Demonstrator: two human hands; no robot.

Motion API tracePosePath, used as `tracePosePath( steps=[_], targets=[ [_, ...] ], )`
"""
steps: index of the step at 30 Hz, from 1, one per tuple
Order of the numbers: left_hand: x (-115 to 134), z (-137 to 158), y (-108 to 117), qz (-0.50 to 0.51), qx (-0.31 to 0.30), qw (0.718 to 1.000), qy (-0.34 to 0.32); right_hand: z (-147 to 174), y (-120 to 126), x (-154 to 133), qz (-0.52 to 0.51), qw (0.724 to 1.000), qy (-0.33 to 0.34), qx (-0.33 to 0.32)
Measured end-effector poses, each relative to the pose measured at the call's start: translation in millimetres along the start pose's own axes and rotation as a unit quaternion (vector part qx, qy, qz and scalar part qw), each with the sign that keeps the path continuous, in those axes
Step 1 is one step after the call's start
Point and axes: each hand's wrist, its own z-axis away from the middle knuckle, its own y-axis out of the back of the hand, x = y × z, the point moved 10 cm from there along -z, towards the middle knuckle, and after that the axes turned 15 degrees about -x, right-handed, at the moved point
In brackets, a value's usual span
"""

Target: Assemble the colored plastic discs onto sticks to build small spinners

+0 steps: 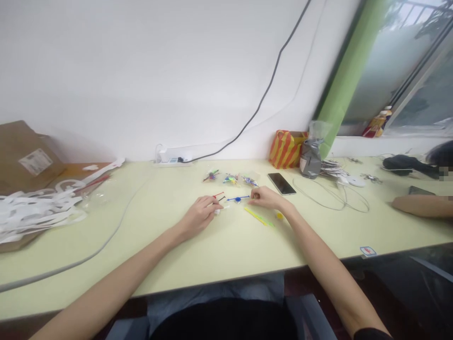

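Note:
My left hand (201,215) rests on the table with bent fingers close together, and what lies under the fingertips is hidden. By them are a thin red plastic piece (218,195), a dark one (222,199) and a small white piece (217,212). A blue plastic rod with a round middle (238,199) lies between my hands. My right hand (264,197) is closed in a pinch at the rod's right end; whatever is between its fingers is too small to name. Nearer to me lie a yellow stick (255,216), a green piece (270,224) and a round yellow piece (279,216).
Several bagged colourful plastic parts (231,179) lie behind my hands. A phone (282,183), a striped bag (284,150) and a grey pouch (311,158) stand or lie at right. A power strip (172,160) sits by the wall. Another person's arm (421,206) rests at far right.

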Motion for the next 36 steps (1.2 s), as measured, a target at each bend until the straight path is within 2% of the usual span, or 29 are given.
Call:
tracePosePath(
  steps=[3, 5, 6, 8, 10, 12, 15, 17, 18, 22, 24, 31, 36],
  targets=[
    [7, -2, 2, -0.004, 0.006, 1.0, -0.004, 6, 14, -18, 0.005, 0.996, 0.03, 0.089],
    [12, -4, 4, -0.012, 0.013, 1.0, -0.013, 8, 12, -42, -0.022, 0.989, 0.082, 0.119],
    [13, -5, 5, -0.018, 0.018, 1.0, -0.015, 6, 4, -56, -0.038, 0.988, 0.114, 0.101],
    [15, -6, 6, -0.029, 0.021, 0.999, -0.017, -2, -27, -88, -0.042, 0.984, 0.171, 0.002],
    [16, -8, 3, -0.037, 0.01, 0.999, -0.025, -7, -54, -108, -0.023, 0.979, 0.188, -0.076],
    [18, -8, -1, -0.045, -0.008, 0.998, -0.037, -8, -64, -113, -0.015, 0.977, 0.186, -0.106],
    [21, -8, -4, -0.049, -0.029, 0.997, -0.051, -2, -45, -98, -0.017, 0.982, 0.169, -0.077],
    [26, -8, -5, -0.04, -0.04, 0.997, -0.061, 6, -22, -75, -0.015, 0.989, 0.139, -0.052],
    [28, -8, -5, -0.036, -0.047, 0.996, -0.065, 10, -15, -63, -0.019, 0.991, 0.12, -0.06],
    [35, -7, -11, -0.031, -0.079, 0.994, -0.069, 21, -20, -16, -0.038, 0.979, 0.038, -0.194],
    [35, -7, -14, -0.023, -0.09, 0.993, -0.067, 23, -27, -3, -0.038, 0.972, 0.007, -0.234],
    [31, -8, -16, -0.001, -0.075, 0.995, -0.072, 16, -37, 1, -0.064, 0.967, -0.003, -0.248],
    [33, -8, -19, 0.004, -0.08, 0.993, -0.082, 20, -23, -1, -0.047, 0.976, 0.011, -0.211]
  ],
)
